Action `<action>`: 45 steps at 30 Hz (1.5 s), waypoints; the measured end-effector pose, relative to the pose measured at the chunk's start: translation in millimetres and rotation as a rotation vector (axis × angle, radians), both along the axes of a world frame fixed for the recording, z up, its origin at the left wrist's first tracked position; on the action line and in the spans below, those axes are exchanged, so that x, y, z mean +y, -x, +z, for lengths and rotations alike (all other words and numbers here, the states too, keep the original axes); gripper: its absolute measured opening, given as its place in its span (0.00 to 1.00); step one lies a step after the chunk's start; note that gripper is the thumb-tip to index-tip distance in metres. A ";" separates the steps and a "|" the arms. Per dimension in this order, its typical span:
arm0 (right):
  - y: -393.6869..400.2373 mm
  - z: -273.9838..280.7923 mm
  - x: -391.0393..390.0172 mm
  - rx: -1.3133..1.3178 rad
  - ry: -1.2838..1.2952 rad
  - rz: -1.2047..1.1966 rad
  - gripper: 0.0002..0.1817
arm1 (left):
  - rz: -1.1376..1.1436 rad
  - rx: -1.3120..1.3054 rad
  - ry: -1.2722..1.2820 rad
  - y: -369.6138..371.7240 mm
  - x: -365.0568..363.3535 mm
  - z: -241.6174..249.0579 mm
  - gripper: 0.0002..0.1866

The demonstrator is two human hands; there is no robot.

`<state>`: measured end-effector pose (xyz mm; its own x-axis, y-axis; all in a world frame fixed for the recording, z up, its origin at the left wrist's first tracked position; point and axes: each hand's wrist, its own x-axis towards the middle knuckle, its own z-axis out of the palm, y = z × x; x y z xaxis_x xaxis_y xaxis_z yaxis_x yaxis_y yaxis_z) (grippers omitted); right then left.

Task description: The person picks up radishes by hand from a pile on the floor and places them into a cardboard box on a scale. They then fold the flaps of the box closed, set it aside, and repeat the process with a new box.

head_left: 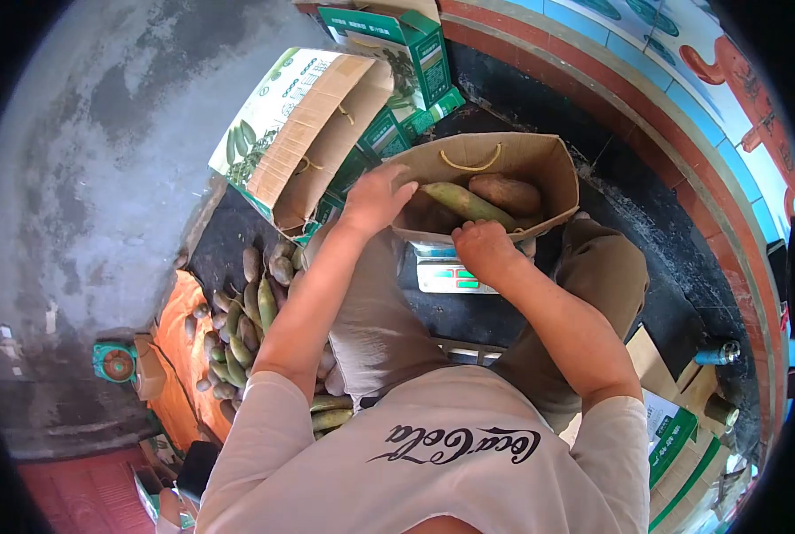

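Observation:
An open-topped cardboard box with a yellow cord handle rests on a white digital scale with green displays. Inside lie a long pale-green vegetable and plump brown ones. My left hand holds the box's left edge, thumb over the opening. At the front rim, my right hand is closed with curled fingers reaching just inside, close to the green vegetable; its fingertips are hidden.
Another open carton stands at the left, with a green box behind it. Many green and brown vegetables are heaped on the floor beside an orange sheet. More flattened cartons and a can are at right.

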<state>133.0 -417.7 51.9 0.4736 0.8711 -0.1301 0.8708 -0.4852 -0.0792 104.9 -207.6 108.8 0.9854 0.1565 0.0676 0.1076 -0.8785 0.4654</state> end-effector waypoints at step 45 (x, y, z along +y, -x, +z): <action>-74.1 62.6 -77.1 0.190 -0.499 -0.364 0.09 | 0.085 -0.461 0.339 33.9 -10.1 8.5 0.07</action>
